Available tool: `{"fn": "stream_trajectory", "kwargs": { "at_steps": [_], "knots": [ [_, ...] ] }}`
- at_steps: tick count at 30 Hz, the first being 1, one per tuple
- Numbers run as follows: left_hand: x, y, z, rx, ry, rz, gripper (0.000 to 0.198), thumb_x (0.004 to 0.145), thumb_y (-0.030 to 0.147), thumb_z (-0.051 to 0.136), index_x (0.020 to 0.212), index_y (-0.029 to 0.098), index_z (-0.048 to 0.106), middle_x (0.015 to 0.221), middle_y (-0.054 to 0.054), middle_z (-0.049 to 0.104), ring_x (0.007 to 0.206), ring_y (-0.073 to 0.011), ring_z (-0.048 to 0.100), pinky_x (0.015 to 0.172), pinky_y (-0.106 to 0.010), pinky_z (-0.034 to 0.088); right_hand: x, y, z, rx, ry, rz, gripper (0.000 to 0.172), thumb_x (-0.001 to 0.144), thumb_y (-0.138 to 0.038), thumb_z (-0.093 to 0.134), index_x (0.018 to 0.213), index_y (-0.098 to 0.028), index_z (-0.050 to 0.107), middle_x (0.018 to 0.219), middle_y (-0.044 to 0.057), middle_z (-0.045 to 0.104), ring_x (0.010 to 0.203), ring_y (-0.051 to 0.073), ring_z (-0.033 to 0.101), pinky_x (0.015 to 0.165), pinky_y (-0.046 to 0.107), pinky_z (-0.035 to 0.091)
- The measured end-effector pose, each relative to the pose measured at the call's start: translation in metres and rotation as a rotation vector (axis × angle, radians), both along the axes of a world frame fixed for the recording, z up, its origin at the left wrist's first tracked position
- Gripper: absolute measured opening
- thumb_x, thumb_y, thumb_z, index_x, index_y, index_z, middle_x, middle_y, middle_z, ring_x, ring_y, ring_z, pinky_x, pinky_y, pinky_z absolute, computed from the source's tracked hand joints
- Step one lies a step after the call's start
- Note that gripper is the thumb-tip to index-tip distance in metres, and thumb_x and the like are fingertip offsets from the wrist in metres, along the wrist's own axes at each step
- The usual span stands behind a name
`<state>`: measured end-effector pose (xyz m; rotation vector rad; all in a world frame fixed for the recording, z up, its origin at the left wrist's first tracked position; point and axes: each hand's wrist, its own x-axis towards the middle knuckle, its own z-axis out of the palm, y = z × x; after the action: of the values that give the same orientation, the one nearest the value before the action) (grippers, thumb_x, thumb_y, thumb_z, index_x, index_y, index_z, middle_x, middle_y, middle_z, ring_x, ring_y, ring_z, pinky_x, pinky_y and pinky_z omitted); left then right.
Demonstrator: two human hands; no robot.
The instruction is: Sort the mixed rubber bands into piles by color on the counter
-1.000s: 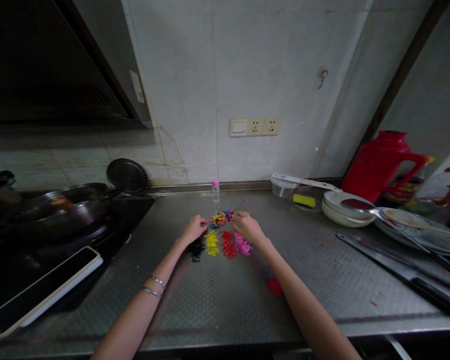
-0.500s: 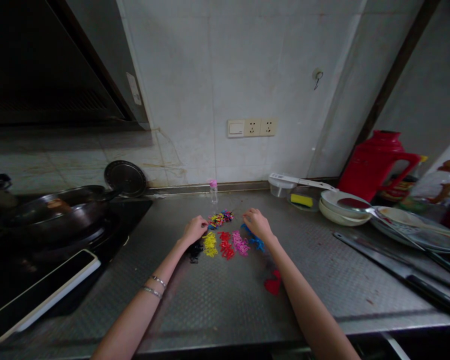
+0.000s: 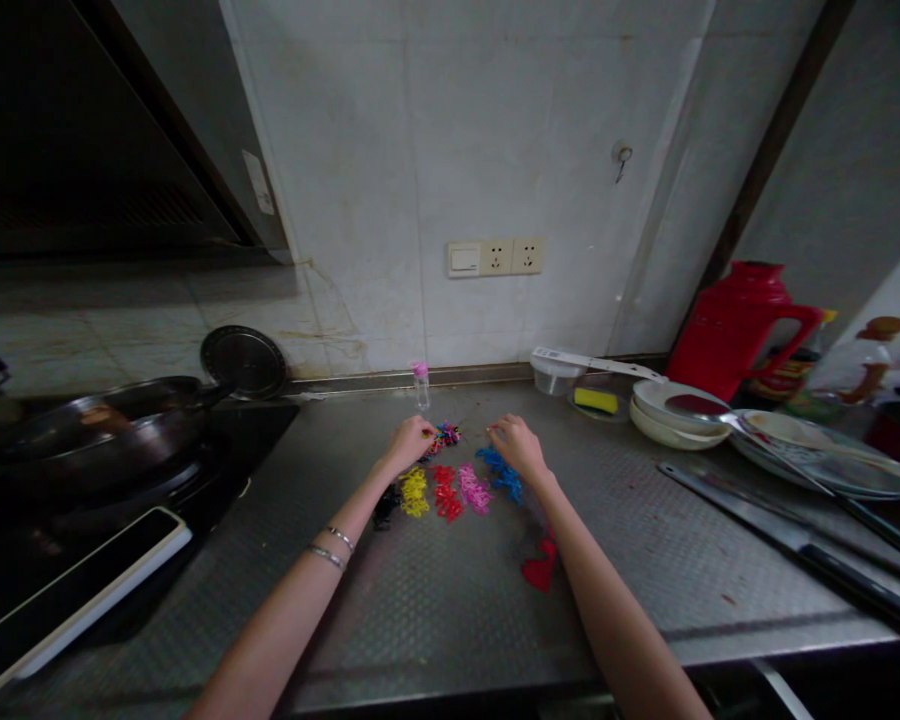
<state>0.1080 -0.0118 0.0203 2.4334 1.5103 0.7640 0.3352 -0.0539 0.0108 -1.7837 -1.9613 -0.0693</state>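
My left hand (image 3: 410, 445) is at the left edge of a small mixed-colour pile of rubber bands (image 3: 448, 435), fingertips pinched together. Whatever is between them is too small to make out. Just right of that pile, my right hand (image 3: 517, 445) is closed in a pinch above the blue rubber bands (image 3: 504, 478), with a tiny reddish speck at its fingertips. Sorted by colour, a row of little heaps lies nearer me: black bands (image 3: 384, 510) partly behind my left wrist, yellow bands (image 3: 414, 492), red bands (image 3: 446, 495) and pink bands (image 3: 474, 490).
A small clear bottle (image 3: 421, 388) with a pink cap stands behind the piles. By my right forearm lies a red heart-shaped piece (image 3: 540, 568). Bowls (image 3: 675, 430), a knife (image 3: 765, 520) and a red thermos (image 3: 735, 330) are right; a pan (image 3: 142, 440) and a phone (image 3: 82, 600) are left.
My left hand has moved right, from above the black and yellow heaps to the mixed pile. My right hand stays near the blue heap. The view has shifted slightly.
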Motion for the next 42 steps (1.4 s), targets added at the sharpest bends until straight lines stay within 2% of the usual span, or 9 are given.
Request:
{"fn": "stream_trajectory", "kwargs": {
  "at_steps": [8,13,16,20,25,28,31,37,42],
  "knots": [
    [0.064,-0.011,-0.012,0.011,0.017,-0.201,0.021,0.072,0.022,0.051,0.082,0.017,0.069,0.082,-0.007,0.062,0.075,-0.0156,0.056,0.072,-0.025,0.041,0.009,0.004,-0.005,0.007,0.053,-0.099,0.027,0.085,-0.03,0.037,0.093,-0.02,0.061,0.098,0.006,0.056,0.096,0.016,0.047,0.073,0.021,0.037],
    [0.074,-0.012,-0.012,0.005,-0.004,-0.258,0.027,0.072,0.033,0.056,0.092,0.019,0.068,0.082,-0.006,0.061,0.075,-0.0161,0.056,0.071,-0.025,0.041,0.008,0.004,-0.005,0.038,0.061,-0.071,0.026,0.085,-0.028,0.037,0.091,-0.02,0.061,0.095,0.005,0.057,0.094,0.015,0.047,0.073,0.021,0.037],
    [0.055,-0.005,-0.01,0.016,-0.053,-0.195,0.03,0.072,0.037,0.055,0.091,0.018,0.068,0.081,-0.006,0.062,0.072,-0.0158,0.056,0.069,-0.025,0.041,0.007,0.003,-0.004,0.025,0.062,-0.056,0.026,0.084,-0.029,0.038,0.09,-0.02,0.061,0.095,0.006,0.057,0.095,0.015,0.047,0.075,0.021,0.037],
    [0.01,0.013,-0.013,-0.018,-0.197,-0.06,0.029,0.073,0.037,0.053,0.084,0.014,0.068,0.08,-0.007,0.065,0.071,-0.015,0.057,0.069,-0.024,0.042,0.005,0.002,-0.004,0.026,0.06,-0.033,0.025,0.084,-0.03,0.038,0.089,-0.02,0.061,0.094,0.006,0.057,0.095,0.015,0.047,0.077,0.021,0.037],
    [-0.051,0.031,-0.029,-0.076,-0.407,0.121,0.027,0.071,0.033,0.054,0.079,0.011,0.067,0.078,-0.008,0.067,0.071,-0.0158,0.059,0.068,-0.025,0.043,0.003,0.002,-0.007,0.024,0.064,0.0,0.025,0.084,-0.028,0.039,0.089,-0.019,0.062,0.094,0.006,0.058,0.095,0.015,0.048,0.077,0.02,0.037],
    [-0.076,0.033,-0.042,-0.098,-0.49,0.209,0.027,0.069,0.034,0.055,0.077,0.011,0.067,0.077,-0.008,0.068,0.073,-0.0173,0.059,0.069,-0.026,0.043,0.003,0.005,-0.009,0.034,0.102,0.033,0.025,0.082,-0.026,0.041,0.089,-0.019,0.063,0.096,0.006,0.059,0.097,0.015,0.048,0.078,0.021,0.037],
    [-0.087,0.031,-0.052,-0.089,-0.541,0.224,0.028,0.068,0.036,0.055,0.074,0.012,0.067,0.075,-0.007,0.068,0.071,-0.0184,0.06,0.067,-0.027,0.043,0.004,0.01,-0.005,-0.02,0.181,0.12,0.022,0.076,-0.024,0.047,0.087,-0.018,0.065,0.094,0.005,0.062,0.092,0.014,0.051,0.078,0.021,0.038],
    [-0.089,0.032,-0.06,-0.072,-0.577,0.208,0.031,0.068,0.04,0.054,0.072,0.012,0.067,0.071,-0.007,0.067,0.067,-0.0184,0.059,0.063,-0.027,0.042,0.012,0.006,0.012,-0.461,0.173,0.344,0.018,0.063,-0.021,0.056,0.075,-0.017,0.069,0.068,0.001,0.066,0.065,0.011,0.057,0.055,0.016,0.038],
    [-0.089,0.03,-0.059,-0.063,-0.555,0.207,0.033,0.069,0.041,0.052,0.07,0.012,0.067,0.067,-0.006,0.066,0.064,-0.0172,0.057,0.059,-0.025,0.039,0.012,-0.002,0.017,-0.617,0.006,0.289,0.016,0.057,-0.023,0.062,0.071,-0.02,0.069,0.068,0.001,0.066,0.061,0.012,0.057,0.051,0.017,0.036]
  ]
}}
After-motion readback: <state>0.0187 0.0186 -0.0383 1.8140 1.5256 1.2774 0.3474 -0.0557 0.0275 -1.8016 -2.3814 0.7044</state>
